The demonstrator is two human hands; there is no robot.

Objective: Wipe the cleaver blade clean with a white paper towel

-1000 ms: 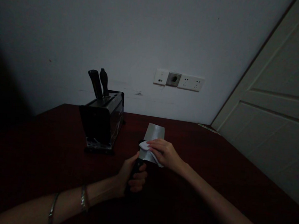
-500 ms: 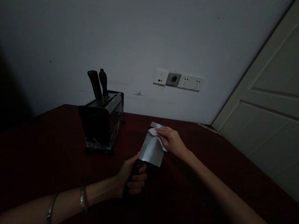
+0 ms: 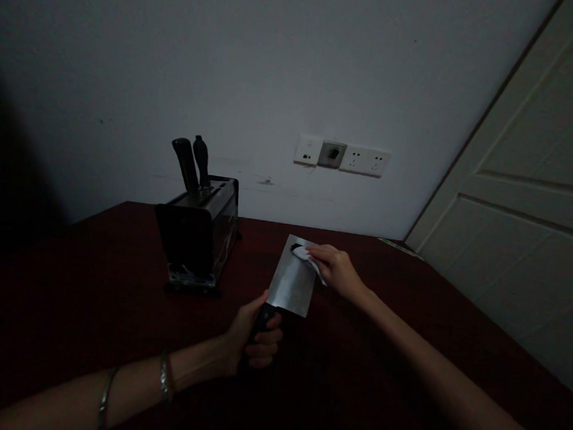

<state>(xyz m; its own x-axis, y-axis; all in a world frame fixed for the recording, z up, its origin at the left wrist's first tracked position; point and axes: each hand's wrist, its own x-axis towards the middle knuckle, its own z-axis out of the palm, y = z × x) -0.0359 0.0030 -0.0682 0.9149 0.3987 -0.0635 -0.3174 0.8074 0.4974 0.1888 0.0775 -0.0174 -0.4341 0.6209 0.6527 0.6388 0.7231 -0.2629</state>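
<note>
My left hand [image 3: 254,338] is wrapped round the black handle of a cleaver [image 3: 291,286], whose broad steel blade tilts up and away from me above the table. Pinched in the fingers of my right hand [image 3: 336,267] is a white cloth [image 3: 303,252], pressed against the blade's upper right part. A dark mark shows on the blade just left of the cloth. Whether the cloth is fabric or a paper wipe, I cannot tell.
A dark knife block [image 3: 191,240] with two black-handled knives [image 3: 193,163] in it stands on the reddish-brown table [image 3: 110,280], left of the cleaver. Wall sockets [image 3: 342,155] sit behind, and a white panelled door [image 3: 533,196] is at the right.
My right hand has slid the cloth slightly to the right across the blade, so more of the dark mark shows. My left hand keeps its hold on the cleaver.
</note>
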